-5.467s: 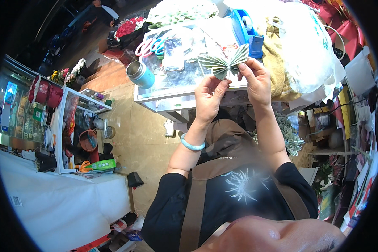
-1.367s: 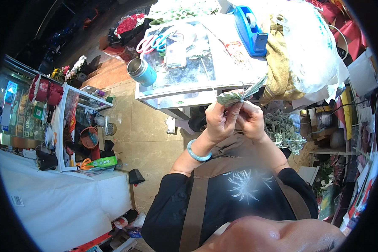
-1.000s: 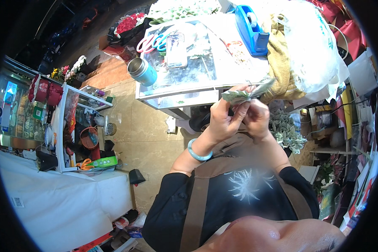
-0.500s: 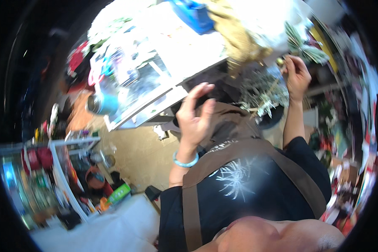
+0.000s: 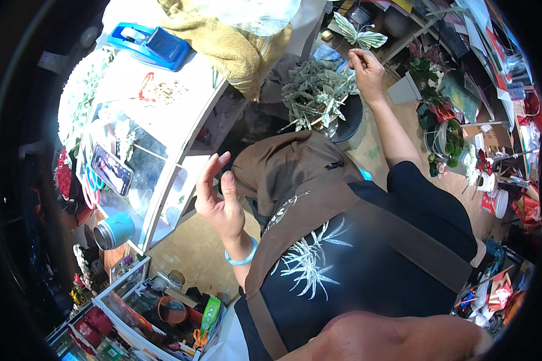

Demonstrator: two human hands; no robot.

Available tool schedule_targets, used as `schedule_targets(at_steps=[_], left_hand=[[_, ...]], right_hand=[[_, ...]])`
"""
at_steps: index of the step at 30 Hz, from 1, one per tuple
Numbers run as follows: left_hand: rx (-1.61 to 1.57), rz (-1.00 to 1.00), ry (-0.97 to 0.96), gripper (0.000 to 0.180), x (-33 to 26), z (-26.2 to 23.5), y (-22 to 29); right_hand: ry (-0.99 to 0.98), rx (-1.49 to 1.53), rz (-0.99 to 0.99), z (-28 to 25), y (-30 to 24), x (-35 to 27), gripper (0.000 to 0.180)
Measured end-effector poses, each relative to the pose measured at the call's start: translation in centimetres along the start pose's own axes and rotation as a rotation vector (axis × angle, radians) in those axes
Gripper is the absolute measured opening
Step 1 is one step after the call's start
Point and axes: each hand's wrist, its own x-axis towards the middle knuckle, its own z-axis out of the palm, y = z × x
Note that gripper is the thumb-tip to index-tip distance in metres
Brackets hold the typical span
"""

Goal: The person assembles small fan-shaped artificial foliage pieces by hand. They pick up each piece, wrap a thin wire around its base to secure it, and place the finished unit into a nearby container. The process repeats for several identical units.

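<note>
My right hand [image 5: 367, 75] is raised at the upper right, fingers pinched together around the thin stem of a butterfly-shaped leaf ornament [image 5: 362, 37]. Its pale green, striped wings spread just above my fingertips. Below and left of that hand, silvery green leafy sprigs [image 5: 310, 90] fill a dark bucket [image 5: 350, 127]. My left hand [image 5: 218, 195] hovers beside the table edge over my brown apron [image 5: 289, 165], fingers apart and nothing in them. A pale bracelet circles its wrist.
The white table [image 5: 117, 84] on the left bears a blue tape dispenser [image 5: 153, 47], a mustard cloth [image 5: 232, 48], a phone [image 5: 112, 170] and a turquoise flask [image 5: 114, 230]. A shelf unit [image 5: 111, 307] stands lower left. Potted plants [image 5: 448, 141] line the right.
The view has swung, bringing the bucket further into sight and sharpening the picture. My right hand still pinches the butterfly-shaped leaf ornament. My left hand stays open near the table.
</note>
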Motion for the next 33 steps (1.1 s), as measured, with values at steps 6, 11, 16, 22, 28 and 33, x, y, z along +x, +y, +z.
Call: schedule_targets(at_steps=[6, 11, 16, 22, 28, 33], left_hand=[[0.012, -0.064, -0.041, 0.028, -0.2, 0.1, 0.0], [0.04, -0.064, -0.085, 0.027, -0.1, -0.1, 0.0], [0.141, -0.079, -0.111, 0.028, 0.0, -0.1, -0.2], [0.161, -0.009, -0.132, 0.027, 0.3, -0.4, -1.1], [0.16, -0.042, -0.18, 0.027, 0.0, 0.1, -2.2], [0.111, -0.093, -0.243, 0.027, -0.1, 2.3, -3.1]], right_hand=[[-0.024, -0.2, -0.045, 1.4, 3.7, -2.3, 0.014], [-0.239, -0.281, -0.05, 1.8, 7.6, -7.3, 0.016], [-0.4, -0.43, 0.16, 1.6, 11.2, -12.3, 0.015], [-0.548, -0.604, 0.214, 2.7, 15.5, -14.4, 0.017], [-0.695, -0.859, 0.084, 2.1, 12.2, -14.1, 0.018], [-0.715, -0.39, -0.047, 5.8, 2.5, -12.5, 0.015]])
